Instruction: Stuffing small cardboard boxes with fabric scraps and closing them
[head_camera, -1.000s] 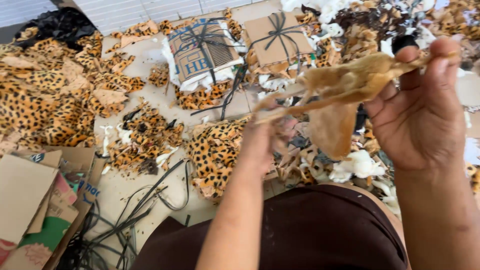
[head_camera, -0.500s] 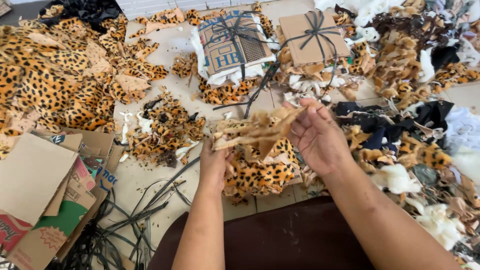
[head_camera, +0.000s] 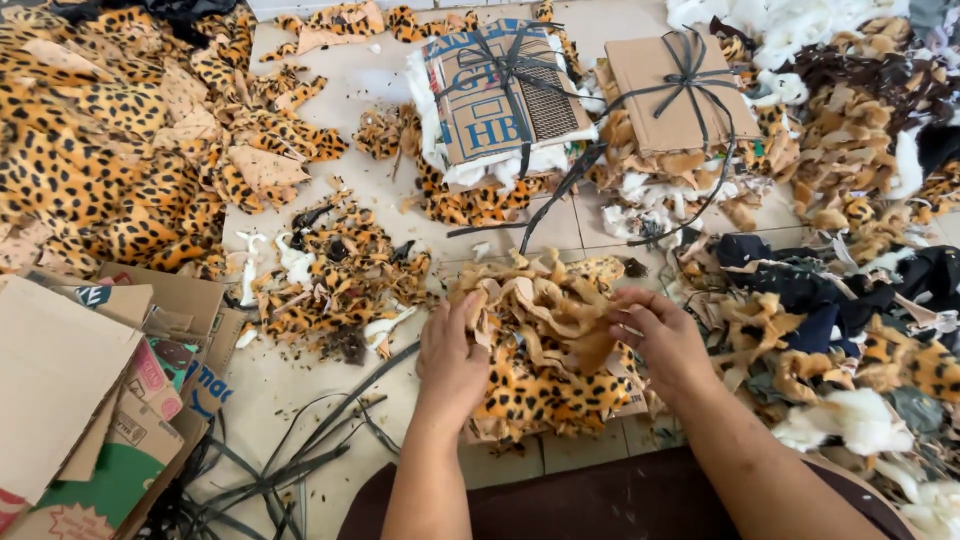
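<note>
A stack of cut leopard-print fabric pieces lies on the tiled floor in front of me, tan backing showing on top. My left hand presses against the stack's left side, fingers curled on it. My right hand grips the stack's right edge, fingers pinching the top pieces. Both forearms reach in from the bottom of the head view.
Two tied bundles under cardboard sit at the back. A leopard fabric heap fills the left, scraps the middle, mixed plush pieces the right. Flattened cardboard boxes and black straps lie lower left.
Both hands came down from face height and set the tan fabric pieces onto the leopard stack on the floor; they now hold the stack from both sides.
</note>
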